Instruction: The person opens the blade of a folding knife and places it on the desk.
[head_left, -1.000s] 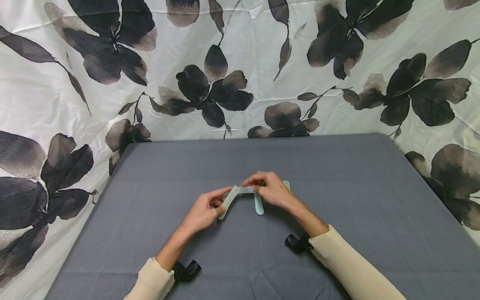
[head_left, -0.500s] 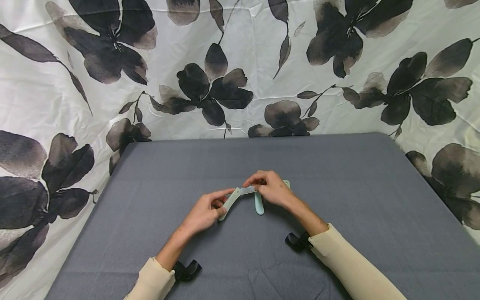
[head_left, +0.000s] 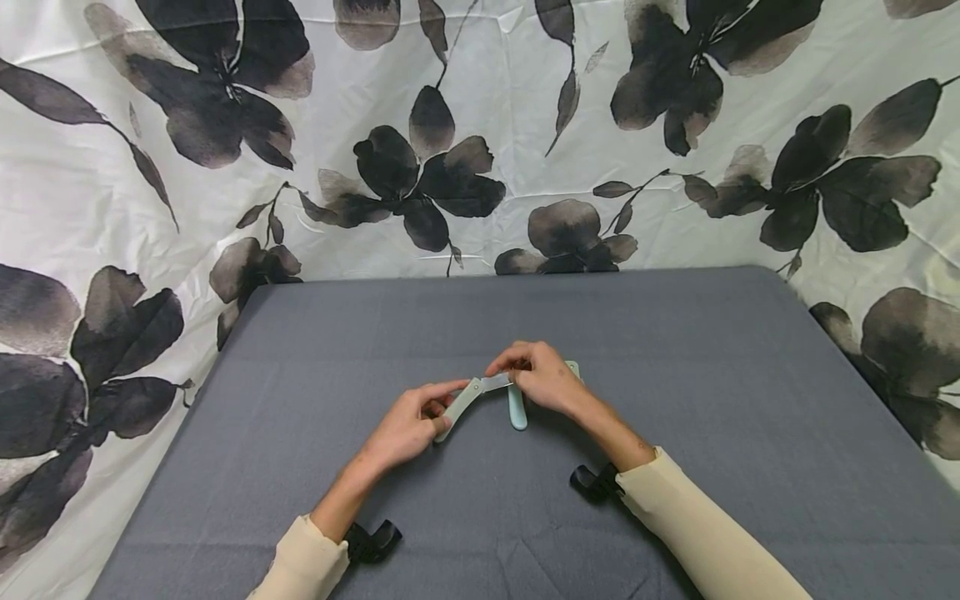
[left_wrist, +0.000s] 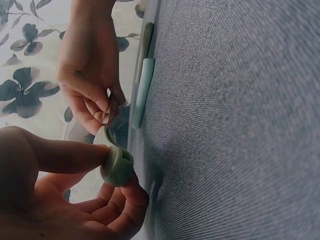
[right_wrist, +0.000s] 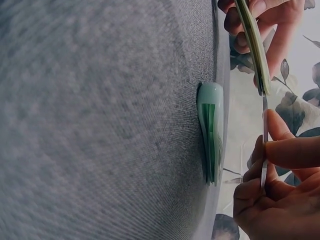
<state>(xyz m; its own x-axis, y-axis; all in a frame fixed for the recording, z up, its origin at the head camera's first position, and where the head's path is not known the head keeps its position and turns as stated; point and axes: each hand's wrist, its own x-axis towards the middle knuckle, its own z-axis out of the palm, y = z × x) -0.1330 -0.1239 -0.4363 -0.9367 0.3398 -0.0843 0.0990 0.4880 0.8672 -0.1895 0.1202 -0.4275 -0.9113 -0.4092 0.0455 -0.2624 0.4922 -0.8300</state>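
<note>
My left hand [head_left: 408,425] pinches the pale green handle of a folding knife [head_left: 459,408] between thumb and fingers. The knife's blade [head_left: 495,382] is swung out at an angle from the handle, towards the right. My right hand [head_left: 543,379] pinches the flat of that blade between thumb and fingers, as the right wrist view shows, hiding its far end in the head view. Just below the right hand lies a mint folding knife [head_left: 517,408], with its slotted handle [right_wrist: 211,135] seen close in the right wrist view.
Another pale green folded knife [head_left: 573,369] lies behind the right hand, mostly covered by it. The table [head_left: 337,325] has a grey cloth, and a floral curtain [head_left: 480,242] hangs beyond its back edge. Black wrist cameras [head_left: 372,542] sit below both forearms.
The handle's pivot end has shifted slightly right and nearer, and the angle between handle and blade has widened a little. Both hands keep their grips; the mint knife stays put.
</note>
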